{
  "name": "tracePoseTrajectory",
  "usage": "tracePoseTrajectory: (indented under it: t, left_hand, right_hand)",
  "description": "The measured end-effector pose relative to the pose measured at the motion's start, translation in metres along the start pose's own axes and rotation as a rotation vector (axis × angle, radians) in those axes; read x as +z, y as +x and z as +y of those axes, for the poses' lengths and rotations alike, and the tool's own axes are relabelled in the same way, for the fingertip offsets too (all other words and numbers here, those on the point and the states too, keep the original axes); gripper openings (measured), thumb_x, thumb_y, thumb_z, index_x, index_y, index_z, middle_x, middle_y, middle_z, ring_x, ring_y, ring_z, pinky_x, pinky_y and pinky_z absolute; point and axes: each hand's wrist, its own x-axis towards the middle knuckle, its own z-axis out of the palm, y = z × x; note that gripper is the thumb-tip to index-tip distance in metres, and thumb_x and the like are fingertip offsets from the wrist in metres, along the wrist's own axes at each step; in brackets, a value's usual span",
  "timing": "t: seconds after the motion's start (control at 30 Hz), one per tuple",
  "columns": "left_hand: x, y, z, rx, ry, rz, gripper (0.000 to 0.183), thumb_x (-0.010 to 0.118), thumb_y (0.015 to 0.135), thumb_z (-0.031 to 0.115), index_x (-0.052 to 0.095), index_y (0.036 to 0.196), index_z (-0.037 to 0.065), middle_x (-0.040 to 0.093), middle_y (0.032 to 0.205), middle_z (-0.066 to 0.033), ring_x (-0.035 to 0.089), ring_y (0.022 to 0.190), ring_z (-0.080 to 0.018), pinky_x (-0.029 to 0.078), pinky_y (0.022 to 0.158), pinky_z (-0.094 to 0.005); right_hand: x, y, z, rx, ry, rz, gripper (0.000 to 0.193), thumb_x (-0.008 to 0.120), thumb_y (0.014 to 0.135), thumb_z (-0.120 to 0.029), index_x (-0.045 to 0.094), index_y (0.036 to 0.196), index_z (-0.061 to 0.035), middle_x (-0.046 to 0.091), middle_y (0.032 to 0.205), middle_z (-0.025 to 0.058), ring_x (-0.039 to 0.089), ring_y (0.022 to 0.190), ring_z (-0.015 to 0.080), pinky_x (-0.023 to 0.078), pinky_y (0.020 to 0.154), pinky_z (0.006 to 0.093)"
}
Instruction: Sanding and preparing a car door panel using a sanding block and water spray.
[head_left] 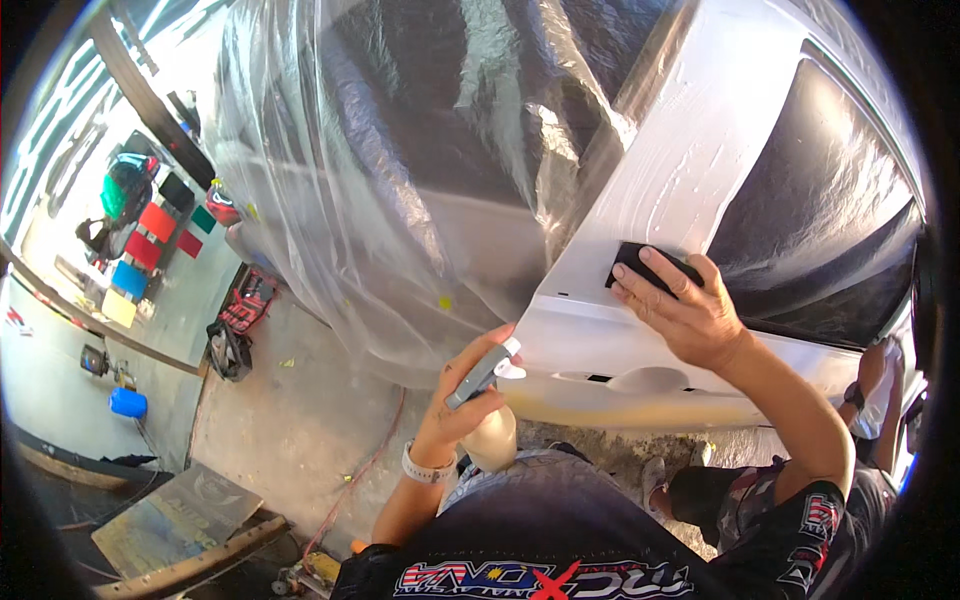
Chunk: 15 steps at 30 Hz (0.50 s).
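Observation:
My right hand (pixel 690 305) presses a black sanding block (pixel 640 264) flat against the wet white car door panel (pixel 690 170), just below the dark window. My left hand (pixel 462 395) grips a spray bottle (pixel 490 400) with a grey and white trigger head and a pale body, held low beside the door, near the door handle recess (pixel 645 380). A white band sits on my left wrist.
Clear plastic sheeting (pixel 400 180) covers the car's front half to the left. A red hose (pixel 365 470) lies on the concrete floor. A red toolbox (pixel 245 300), a black bag (pixel 230 350) and a blue container (pixel 127 402) stand at left. Another person's arm (pixel 875 385) shows at right.

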Motion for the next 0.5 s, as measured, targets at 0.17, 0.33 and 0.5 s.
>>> tracePoseTrajectory:
  t: [0.17,0.33,0.5]
  left_hand:
    - [0.016,-0.006,0.004,-0.029,0.087,0.146,0.079,0.062,0.075,-0.002,0.055,0.154,0.004,0.071,0.118,-0.0008,0.049,0.074,-0.0003,0.04,0.069,-0.0181]
    - [0.025,-0.007,-0.002,-0.01,-0.02,0.182,0.079,0.06,0.073,-0.005,0.057,0.152,0.003,0.07,0.117,-0.0005,0.048,0.073,0.0002,0.039,0.068,-0.0177]
    - [0.034,-0.004,-0.001,-0.021,0.011,0.245,0.078,0.06,0.073,-0.006,0.057,0.151,0.002,0.069,0.115,0.0013,0.048,0.073,-0.0001,0.039,0.066,-0.0177]
  right_hand:
    - [-0.035,0.035,0.089,0.237,-0.146,0.074,0.049,0.059,0.091,-0.007,0.075,0.134,-0.0247,0.062,0.154,-0.0025,0.053,0.144,0.0192,0.037,0.105,0.0437]
    - [0.003,-0.012,0.037,0.05,-0.094,0.09,0.037,0.061,0.097,-0.015,0.077,0.129,-0.0251,0.063,0.151,-0.0059,0.049,0.144,0.0202,0.04,0.103,0.0415]
    - [-0.002,-0.046,0.054,-0.09,-0.084,-0.012,0.036,0.061,0.094,-0.016,0.079,0.125,-0.0222,0.066,0.147,-0.0038,0.053,0.142,0.0215,0.04,0.104,0.0471]
